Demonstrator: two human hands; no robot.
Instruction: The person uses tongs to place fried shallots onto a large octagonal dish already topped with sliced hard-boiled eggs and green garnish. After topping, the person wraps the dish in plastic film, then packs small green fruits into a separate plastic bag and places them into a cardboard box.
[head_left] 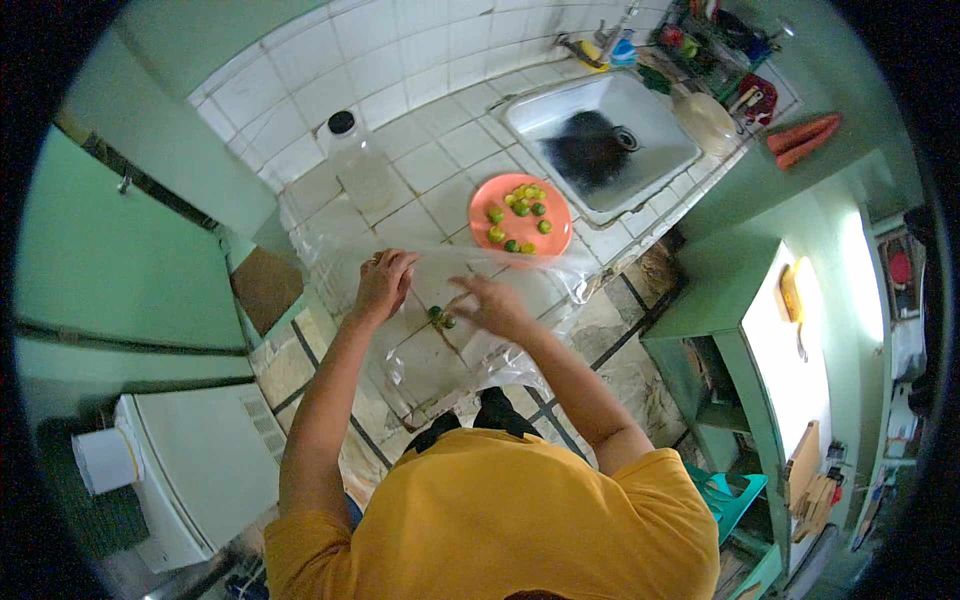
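Note:
A clear plastic sheet or bag (410, 350) is spread over the tiled counter in front of me. My left hand (383, 285) is at its far left part, fingers bent together and pinching the plastic. Two or three small green citrus fruits (440, 317) lie on the plastic between my hands. Just right of them is my right hand (492, 307), smeared by motion; I cannot make out whether anything is in its fingers. Beyond it, an orange-pink plate (484, 220) holds several small green and yellowish citrus fruits, some apparently cut.
A clear jug with a black cap (358, 165) stands at the back left. A white sink (650, 160) with a dark thing in it is set into the counter at right. Beside it are a pale bowl (703, 122) and a dish rack (715, 50). Green cabinets stand farther right.

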